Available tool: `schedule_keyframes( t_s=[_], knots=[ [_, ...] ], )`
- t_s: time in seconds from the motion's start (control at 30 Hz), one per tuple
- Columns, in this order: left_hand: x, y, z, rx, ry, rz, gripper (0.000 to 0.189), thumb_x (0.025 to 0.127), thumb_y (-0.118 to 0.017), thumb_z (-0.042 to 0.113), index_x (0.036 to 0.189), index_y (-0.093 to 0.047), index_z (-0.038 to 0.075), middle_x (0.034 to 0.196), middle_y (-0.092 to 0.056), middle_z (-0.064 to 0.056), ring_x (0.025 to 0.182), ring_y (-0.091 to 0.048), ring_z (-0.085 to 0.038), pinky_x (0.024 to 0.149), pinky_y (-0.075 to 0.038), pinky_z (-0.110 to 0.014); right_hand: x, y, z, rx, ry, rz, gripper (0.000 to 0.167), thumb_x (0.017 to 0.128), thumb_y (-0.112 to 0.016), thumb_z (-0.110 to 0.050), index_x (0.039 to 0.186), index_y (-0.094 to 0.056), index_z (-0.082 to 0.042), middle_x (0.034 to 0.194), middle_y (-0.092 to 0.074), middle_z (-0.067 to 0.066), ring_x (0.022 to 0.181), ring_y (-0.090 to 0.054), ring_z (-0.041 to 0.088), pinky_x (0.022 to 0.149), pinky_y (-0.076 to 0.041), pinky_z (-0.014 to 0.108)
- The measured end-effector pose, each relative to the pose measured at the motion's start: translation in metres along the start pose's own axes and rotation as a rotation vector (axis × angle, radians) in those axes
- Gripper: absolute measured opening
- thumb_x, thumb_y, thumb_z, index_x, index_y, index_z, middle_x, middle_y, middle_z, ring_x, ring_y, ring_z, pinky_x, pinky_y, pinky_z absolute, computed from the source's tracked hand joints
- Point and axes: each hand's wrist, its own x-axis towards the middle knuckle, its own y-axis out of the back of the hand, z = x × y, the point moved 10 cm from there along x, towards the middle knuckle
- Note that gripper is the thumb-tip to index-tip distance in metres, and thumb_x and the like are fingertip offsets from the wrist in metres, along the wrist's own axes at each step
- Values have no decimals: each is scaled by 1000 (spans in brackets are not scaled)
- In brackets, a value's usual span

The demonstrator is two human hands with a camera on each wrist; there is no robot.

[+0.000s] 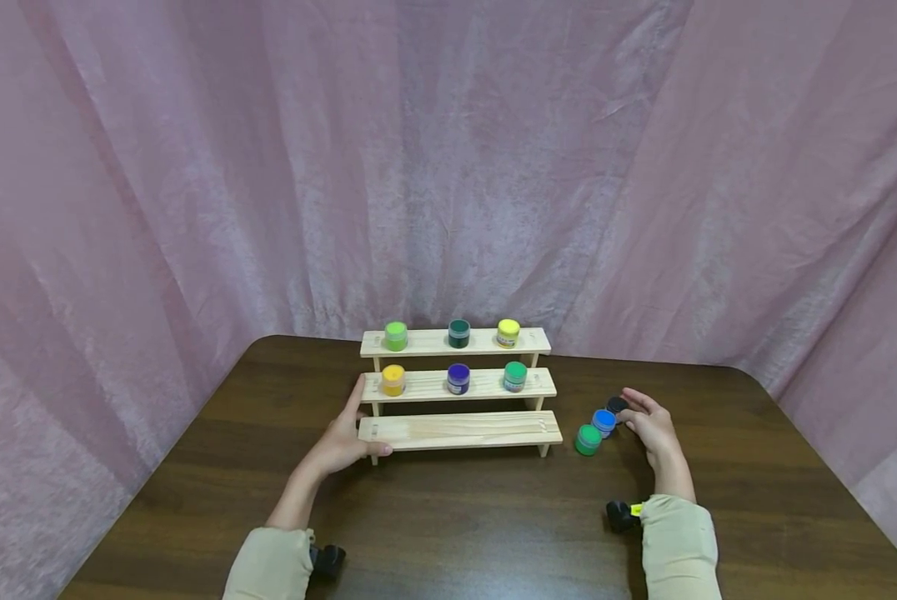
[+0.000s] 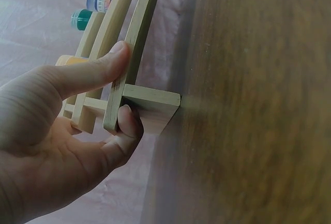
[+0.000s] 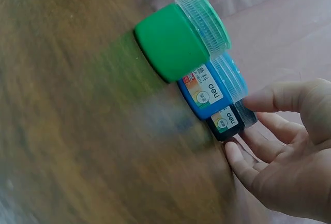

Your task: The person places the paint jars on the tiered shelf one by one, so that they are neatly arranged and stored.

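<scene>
A three-step wooden stand [image 1: 459, 430] is on the table. My left hand [image 1: 346, 437] grips its left end; in the left wrist view the thumb [image 2: 111, 69] lies on the lowest plank and a finger curls beneath it. To the right of the stand, my right hand [image 1: 649, 427] holds a black paint jar [image 1: 615, 406] between thumb and fingers, partly hiding it. In the right wrist view, fingertips sit low on this black jar [image 3: 227, 123]. Beside it stand a blue paint jar [image 1: 603, 422] and a green paint jar [image 1: 588, 440], in a slanted row.
The top step holds light green [image 1: 396, 336], dark green [image 1: 459, 333] and yellow [image 1: 508, 332] jars. On the middle step are orange-yellow [image 1: 393, 380], purple [image 1: 458, 378] and green [image 1: 514, 377] jars. A pink curtain [image 1: 448, 167] hangs behind the brown table [image 1: 448, 517].
</scene>
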Motion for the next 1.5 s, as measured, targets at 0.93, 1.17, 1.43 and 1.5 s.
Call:
schedule_keyframes(
  t_s=[0.93, 1.17, 1.43, 1.5],
  knots=[
    [1, 0, 3, -16, -8, 3, 125, 71, -85, 11, 158, 4, 20, 140, -44, -36, 121, -51, -41, 96, -43, -50, 4, 1, 9, -64, -8, 7, 58, 99, -52, -17, 152, -32, -2, 155, -32, 25, 135, -40, 30, 111, -35, 37],
    [1, 0, 1, -10, -3, 4, 125, 71, -86, 12, 158, 4, 20, 139, -44, -37, 122, -50, -42, 97, -43, -51, 3, 2, 12, -29, -8, 24, 59, 98, -54, -17, 151, -32, -1, 154, -32, 26, 140, -36, 35, 110, -36, 37],
    [0, 0, 1, -15, -9, 5, 125, 71, -85, 11, 158, 4, 20, 141, -42, -37, 124, -49, -43, 97, -42, -52, 3, 7, 12, 50, -6, 76, 61, 94, -61, -14, 148, -36, 2, 141, -48, 19, 94, -57, -7, 79, -47, 6],
    [0, 0, 1, -13, -8, 5, 125, 71, -85, 11, 158, 3, 20, 140, -43, -37, 125, -49, -44, 98, -42, -53, 3, 9, 12, 93, -6, 93, 62, 93, -63, -12, 147, -36, 3, 134, -53, 14, 81, -52, -16, 77, -47, 6]
  ],
)
